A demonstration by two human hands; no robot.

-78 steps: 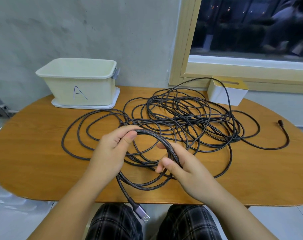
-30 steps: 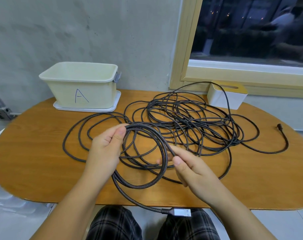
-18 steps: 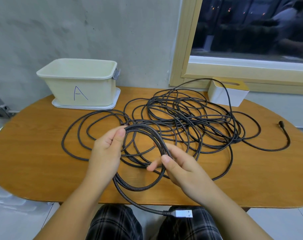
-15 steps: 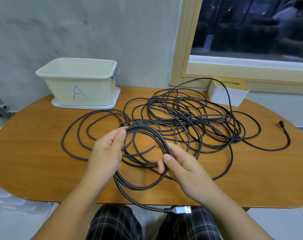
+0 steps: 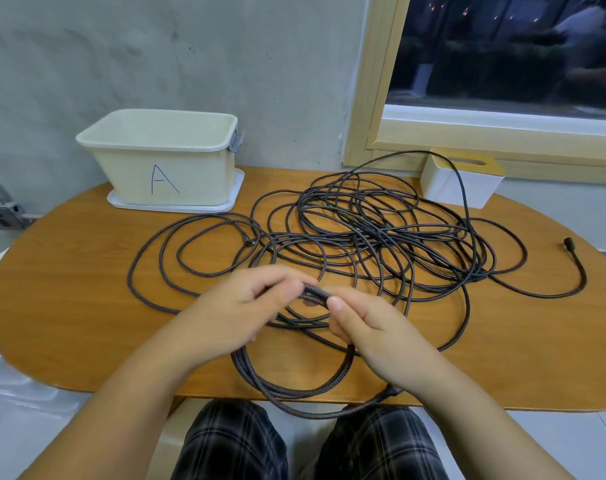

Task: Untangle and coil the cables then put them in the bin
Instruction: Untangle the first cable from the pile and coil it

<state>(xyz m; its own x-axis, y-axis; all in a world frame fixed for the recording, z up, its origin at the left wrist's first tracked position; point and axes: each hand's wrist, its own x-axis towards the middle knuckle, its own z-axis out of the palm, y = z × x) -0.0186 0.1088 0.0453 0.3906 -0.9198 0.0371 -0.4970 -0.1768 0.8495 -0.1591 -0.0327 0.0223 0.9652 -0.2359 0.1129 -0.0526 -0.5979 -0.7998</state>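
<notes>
Both hands meet over the near edge of the tabletop (image 5: 69, 306), and they've got the coil (image 5: 294, 386) between them. The left hand (image 5: 232, 313) has its fingers curled round the top of the bundled loops, thumb tucked under. The right hand (image 5: 367, 327) pinches the same bundle just beside it, thumb on top, fingers wrapped below. The two hands nearly touch, with a short stretch of braided strands showing between them.

Below the hands the coil hangs in a rounded loop, several strands thick, dipping past the tabletop edge toward the plaid-clad lap (image 5: 232, 445). A plug (image 5: 386, 394) sits at the loop's lower right, partly hidden under the right wrist.

Beyond the hands lies the tangle (image 5: 381, 237), a wide sprawl of dark cable in overlapping loops, flat on the wood. One strand runs far right of the hands and ends in a small connector (image 5: 569, 243). Another arcs up and over a white box (image 5: 461, 181) with a yellow top, far right of the hands.

Far left of the hands stands the bin (image 5: 163, 157), cream, marked "A", upright on a white tray (image 5: 177, 206), against the wall. No cable shows over its rim.
</notes>
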